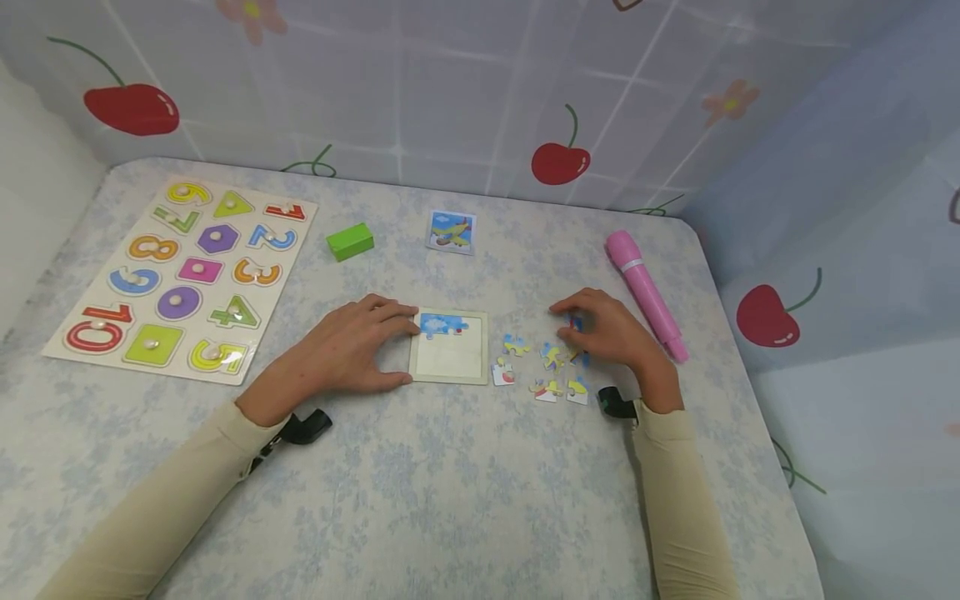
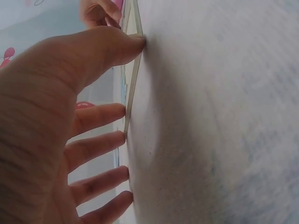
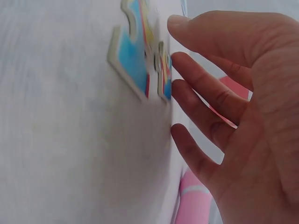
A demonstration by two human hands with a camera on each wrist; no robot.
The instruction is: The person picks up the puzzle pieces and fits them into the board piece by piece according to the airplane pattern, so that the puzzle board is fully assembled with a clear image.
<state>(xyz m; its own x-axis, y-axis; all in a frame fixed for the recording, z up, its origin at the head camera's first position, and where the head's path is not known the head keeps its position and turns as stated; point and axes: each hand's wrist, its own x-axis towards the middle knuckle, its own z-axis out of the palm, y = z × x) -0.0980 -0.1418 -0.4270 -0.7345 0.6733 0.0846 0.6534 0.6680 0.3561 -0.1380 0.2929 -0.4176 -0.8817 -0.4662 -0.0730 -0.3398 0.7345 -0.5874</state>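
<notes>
A square puzzle tray (image 1: 450, 367) with a pale frame lies mid-table, a few joined blue sky pieces (image 1: 444, 324) along its top. My left hand (image 1: 356, 346) touches the tray's left edge with thumb and fingertips, fingers spread; the left wrist view shows the thumb (image 2: 126, 49) against the rim. My right hand (image 1: 609, 329) hovers low over the jigsaw pieces right of the tray, thumb and fingers apart. In the right wrist view a jigsaw piece (image 3: 165, 74) lies by the fingertips, with a blue-edged piece (image 3: 131, 58) nearer. Other loose pieces (image 1: 551, 356) are partly covered by the hand.
A number and shape board (image 1: 251, 312) lies at the left. Farther back are a green block (image 1: 350, 242) and an airplane picture card (image 1: 452, 232). Beside the right hand lies a pink microphone-shaped toy (image 1: 647, 292). A printed curtain (image 1: 450, 100) hangs behind the table.
</notes>
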